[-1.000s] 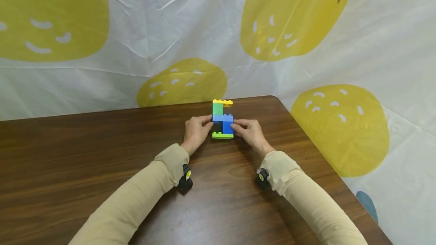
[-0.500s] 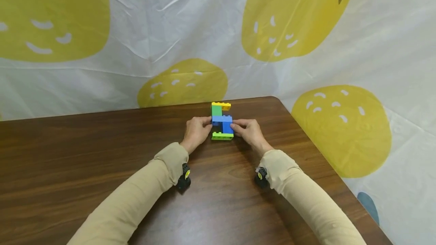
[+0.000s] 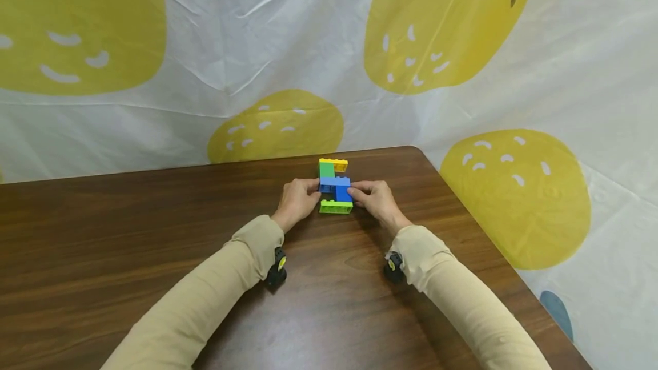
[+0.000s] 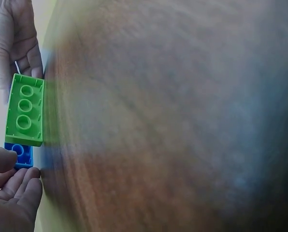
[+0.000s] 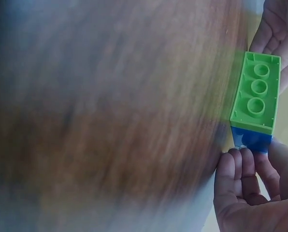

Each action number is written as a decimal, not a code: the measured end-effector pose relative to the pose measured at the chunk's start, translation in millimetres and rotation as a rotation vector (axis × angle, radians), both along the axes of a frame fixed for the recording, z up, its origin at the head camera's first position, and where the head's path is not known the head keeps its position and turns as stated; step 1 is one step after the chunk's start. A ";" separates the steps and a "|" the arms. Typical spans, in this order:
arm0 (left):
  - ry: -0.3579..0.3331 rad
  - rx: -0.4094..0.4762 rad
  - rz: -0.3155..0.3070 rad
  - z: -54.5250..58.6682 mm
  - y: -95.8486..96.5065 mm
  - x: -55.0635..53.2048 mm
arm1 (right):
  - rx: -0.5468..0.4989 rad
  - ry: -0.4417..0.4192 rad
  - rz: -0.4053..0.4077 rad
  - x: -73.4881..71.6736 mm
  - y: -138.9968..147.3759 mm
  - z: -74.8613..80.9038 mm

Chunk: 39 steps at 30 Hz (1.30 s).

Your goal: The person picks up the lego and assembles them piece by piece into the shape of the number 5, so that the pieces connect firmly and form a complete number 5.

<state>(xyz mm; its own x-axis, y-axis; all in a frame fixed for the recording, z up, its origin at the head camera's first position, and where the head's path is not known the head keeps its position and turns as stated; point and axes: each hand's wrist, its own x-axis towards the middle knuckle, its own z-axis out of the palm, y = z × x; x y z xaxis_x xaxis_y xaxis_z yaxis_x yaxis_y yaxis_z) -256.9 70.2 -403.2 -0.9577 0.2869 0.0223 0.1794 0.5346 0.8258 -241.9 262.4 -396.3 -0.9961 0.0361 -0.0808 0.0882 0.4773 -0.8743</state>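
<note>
A stack of toy building bricks leans back, away from the person, near the table's far edge in the head view. From top to bottom it has a yellow brick (image 3: 340, 166), a green brick (image 3: 326, 170), a light blue brick (image 3: 334, 181), a darker blue brick (image 3: 343, 193) and a lime green brick (image 3: 336, 207). My left hand (image 3: 296, 201) pinches the light blue brick's left end. On the other side, my right hand (image 3: 379, 198) pinches the darker blue brick. Both wrist views show the hollow underside of the lime brick (image 4: 35, 111), with three round tubes.
A brown wood-grain table (image 3: 329, 313) lies under the arms, its rounded far right corner close behind the bricks. White cloth (image 3: 288, 27) printed with big yellow fruit shapes hangs behind and to the right. Each wrist wears a small black camera (image 3: 277, 267).
The brick stack has tipped further backward, its yellow top sinking in view and the lime brick's underside coming into sight. Both hands keep their hold, the left one slightly lower.
</note>
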 end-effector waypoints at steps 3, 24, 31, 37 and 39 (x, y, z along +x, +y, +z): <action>-0.009 -0.012 -0.008 0.3 -0.3 0.1 | 0.000 -0.005 0.001 -0.9 0.1 -0.6; -0.051 -0.001 -0.031 -0.3 -1.1 -1.1 | 0.022 -0.013 0.011 -4.7 -1.3 0.8; -0.073 0.020 -0.030 -0.9 -3.7 -4.1 | 0.003 0.000 -0.001 -7.0 -5.7 -0.8; -0.115 0.073 -0.050 0.7 -7.6 -5.3 | 0.011 0.005 -0.003 -3.8 -1.1 0.7; -0.128 0.083 -0.064 4.9 -11.6 -5.2 | 0.049 0.034 0.009 -2.1 2.3 4.0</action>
